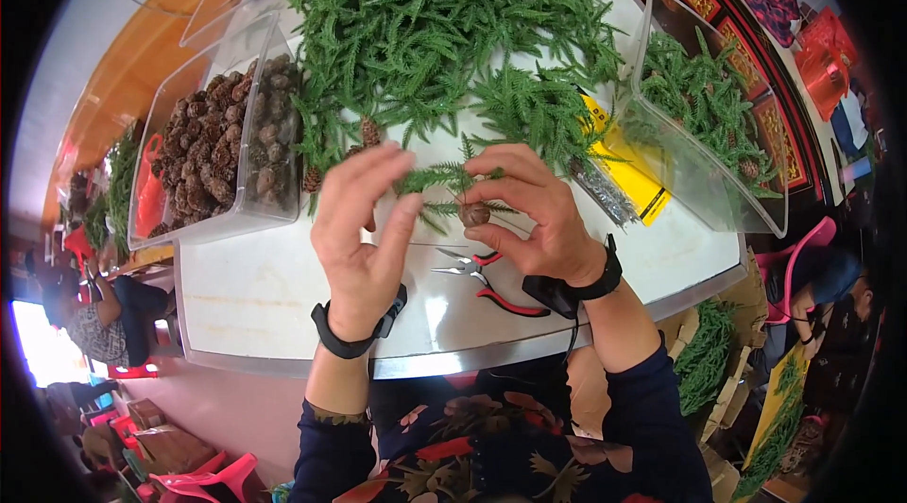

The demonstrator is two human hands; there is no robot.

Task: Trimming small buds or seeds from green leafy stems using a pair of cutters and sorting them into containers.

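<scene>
My right hand pinches a small brown pine cone between thumb and fingertips. Green artificial pine sprigs stick out to the left beside the cone, above the white table. My left hand is raised near the sprig tips, its fingers apart and nothing visible between them. Pliers with red-and-black handles lie on the table below my hands, their jaws parted. Another pine cone rests at the near edge of the greenery, just beyond my left hand.
A large heap of green sprigs covers the table's far side. Pine cones fill a clear bin at left; another clear bin with sprigs stands at right. A yellow package and silvery wires lie between. Other people sit at both sides.
</scene>
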